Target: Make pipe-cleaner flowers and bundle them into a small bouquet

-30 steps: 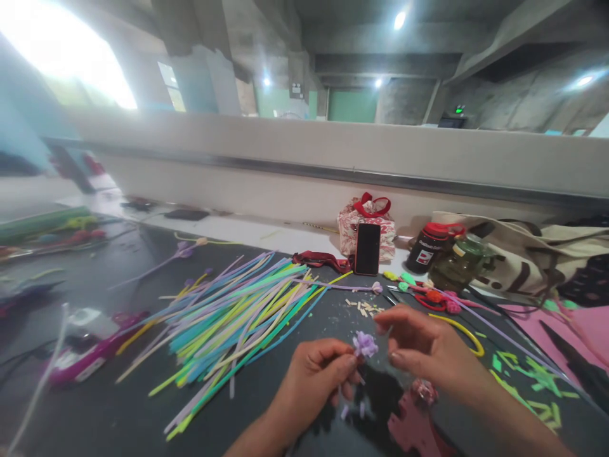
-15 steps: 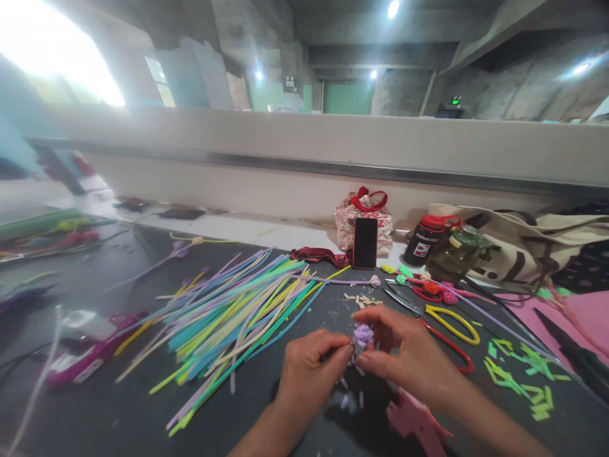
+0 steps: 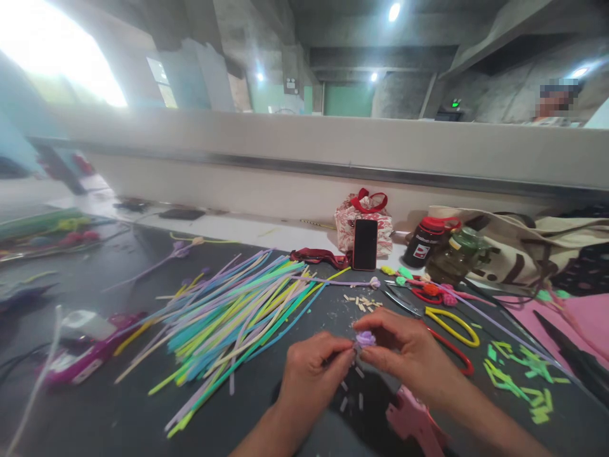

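A small purple flower point(image 3: 366, 339), seemingly made from pipe cleaner, is held above the dark table. My right hand point(image 3: 404, 346) has it between thumb and fingertips. Just left of the flower, my left hand point(image 3: 318, 368) is closed in a pinch; whatever its fingertips hold is too small to make out. Short pale purple pieces point(image 3: 343, 404) lie on the table below. Under my right forearm sits a pink tool point(image 3: 413, 419), perhaps a glue gun, partly covered. Beside my left hand spreads a loose pile of coloured pipe cleaners point(image 3: 238, 317).
Scissors with yellow and red handles point(image 3: 451, 325) lie right of my hands, near green offcuts point(image 3: 523, 374). A phone point(image 3: 365, 244) stands upright behind, with a black bottle point(image 3: 423, 242) and a canvas bag point(image 3: 504, 247) to its right. At left is a magenta device point(image 3: 90, 355).
My right fingers have closed in around the flower, which has tilted and shifted slightly right. My left hand stays nearly still. A person's head has appeared behind the partition at upper right.
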Demonstrator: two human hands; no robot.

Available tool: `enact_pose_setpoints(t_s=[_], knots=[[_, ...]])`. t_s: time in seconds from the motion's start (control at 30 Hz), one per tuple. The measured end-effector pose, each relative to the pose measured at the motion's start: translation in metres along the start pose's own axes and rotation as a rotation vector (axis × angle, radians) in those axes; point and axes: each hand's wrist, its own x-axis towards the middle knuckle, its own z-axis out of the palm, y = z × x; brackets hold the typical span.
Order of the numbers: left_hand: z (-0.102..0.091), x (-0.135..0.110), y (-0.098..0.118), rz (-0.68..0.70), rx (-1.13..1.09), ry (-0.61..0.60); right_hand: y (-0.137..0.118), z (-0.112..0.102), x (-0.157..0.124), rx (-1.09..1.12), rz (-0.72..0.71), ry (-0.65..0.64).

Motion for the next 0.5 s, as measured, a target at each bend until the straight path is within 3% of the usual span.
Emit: enact_pose_setpoints(t_s=[0.13, 0.23, 0.3, 0.37, 0.5], knots=[[-0.001, 0.002, 0.003, -0.178, -0.115, -0.06, -0.001, -0.005, -0.001, 0.03, 0.092, -0.047], [-0.002, 0.006, 0.003, -0.45, -0.416, -0.204, 0.0, -0.015, -0.002, 0.117, 0.175, -0.077], [-0.003, 0.008, 0.003, -0.58, -0.639, -0.301, 0.003, -0.024, -0.003, 0.164, 0.22, -0.028], [-0.004, 0.009, 0.002, -0.639, -0.8, -0.341, 0.008, -0.03, -0.004, 0.17, 0.263, 0.036], [-0.004, 0.009, 0.0, -0.673, -0.965, -0.304, 0.018, -0.036, -0.011, 0.074, 0.3, 0.07]])
